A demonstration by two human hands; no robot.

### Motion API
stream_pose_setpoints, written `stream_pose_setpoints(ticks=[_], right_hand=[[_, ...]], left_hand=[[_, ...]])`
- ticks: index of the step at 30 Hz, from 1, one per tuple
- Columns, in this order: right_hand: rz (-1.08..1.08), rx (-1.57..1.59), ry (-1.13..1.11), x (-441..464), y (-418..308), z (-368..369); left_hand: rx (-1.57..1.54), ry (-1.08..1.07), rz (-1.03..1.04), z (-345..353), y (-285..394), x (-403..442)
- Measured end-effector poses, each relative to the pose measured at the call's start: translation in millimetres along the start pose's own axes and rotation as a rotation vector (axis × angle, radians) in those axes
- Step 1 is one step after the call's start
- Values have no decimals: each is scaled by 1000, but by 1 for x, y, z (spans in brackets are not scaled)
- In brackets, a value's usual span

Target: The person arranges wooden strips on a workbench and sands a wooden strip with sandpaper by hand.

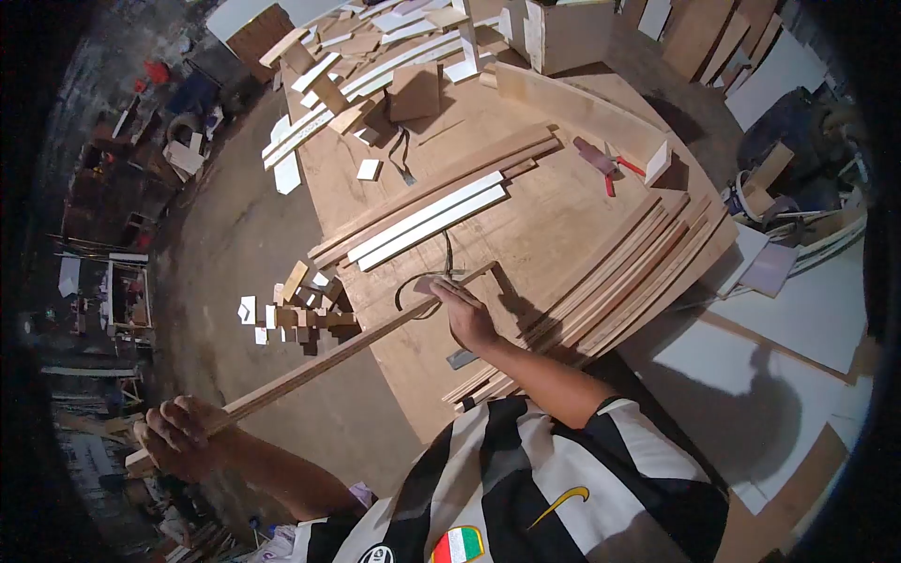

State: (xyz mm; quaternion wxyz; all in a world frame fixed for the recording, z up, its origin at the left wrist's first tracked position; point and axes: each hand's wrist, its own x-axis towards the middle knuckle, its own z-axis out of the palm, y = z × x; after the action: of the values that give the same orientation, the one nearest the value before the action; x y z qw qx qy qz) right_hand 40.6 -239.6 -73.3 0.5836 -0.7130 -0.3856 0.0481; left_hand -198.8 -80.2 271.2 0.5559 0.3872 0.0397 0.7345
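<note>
A long, narrow wooden strip [319, 366] runs slantwise from the lower left up over the table's edge. My left hand [183, 436] is wrapped around it close to its lower end, out over the floor. On the upper part, above the tabletop, my right hand [462, 311] presses a small brownish piece of sandpaper [427, 283] against the strip, fingers closed over it. Under that hand a dark cable [402, 293] loops on the table. Two white strips [427, 220] and longer brown strips [450, 178] lie just beyond.
Several wooden strips [610, 281] are stacked along the right side of the plywood table [554, 211]. Red-handled pliers [619, 169] lie beside a dull purple sheet [593, 156]. Wood offcuts [300, 314] stand left of the table; white boards [751, 375] lie at right.
</note>
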Motion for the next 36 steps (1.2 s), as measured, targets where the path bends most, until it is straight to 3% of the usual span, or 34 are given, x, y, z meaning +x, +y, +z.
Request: stream_pose_setpoints(ticks=[2, 3, 5, 6, 7, 9, 10, 16, 18, 20, 22, 24, 25, 26, 27, 29, 30, 31, 34, 35, 36], right_hand=[[20, 97, -29, 11, 5, -20], [344, 238, -40, 16, 24, -27], [574, 373, 96, -3, 109, -4], [576, 377, 99, -7, 104, -1], [313, 267, 47, -6, 94, -2], [-105, -63, 12, -6, 57, -15], [-104, -64, 8, -5, 59, -15], [542, -292, -529, 33, 51, -82], [511, -43, -498, 20, 85, -56], [250, 15, -288, -5, 100, -23], [133, 45, -191, -6, 96, -25], [469, -136, -182, 8, 103, -42], [328, -210, -146, 11, 101, -47], [333, -206, -144, 12, 95, -47], [525, 27, -260, 24, 68, -54], [304, -19, -204, 6, 83, -9], [302, -19, -212, 8, 82, -12], [369, 37, -229, 15, 74, -23], [356, -269, -402, 38, 37, -84], [658, -31, -354, 29, 86, -59], [566, -69, -372, 26, 82, -54]], left_hand=[[-295, -313, -90, -2, 7, -1], [324, -277, 82, -4, 17, -2], [940, -223, 261, -6, 20, -4], [700, -171, 198, -4, 16, -5], [313, -157, 109, -2, 12, -4], [63, -324, 11, 2, 7, -5], [27, -372, -10, 4, 5, -4], [11, -401, -31, 16, -2, -3], [7, -402, -31, 18, -6, -3], [3, -402, -36, 17, -6, -2], [-5, -415, -47, 18, -7, -4], [-8, -418, -49, 21, -7, -6], [-13, -421, -52, 22, -8, -7], [-12, -429, -53, 23, -8, -7], [-17, -436, -56, 24, -9, -7], [-32, -442, -52, 22, -10, -7], [-35, -446, -53, 22, -9, -8], [-42, -449, -56, 22, -8, -9], [-44, -453, -61, 25, -9, -11], [-50, -451, -63, 25, -9, -12], [-50, -456, -61, 26, -9, -12]])
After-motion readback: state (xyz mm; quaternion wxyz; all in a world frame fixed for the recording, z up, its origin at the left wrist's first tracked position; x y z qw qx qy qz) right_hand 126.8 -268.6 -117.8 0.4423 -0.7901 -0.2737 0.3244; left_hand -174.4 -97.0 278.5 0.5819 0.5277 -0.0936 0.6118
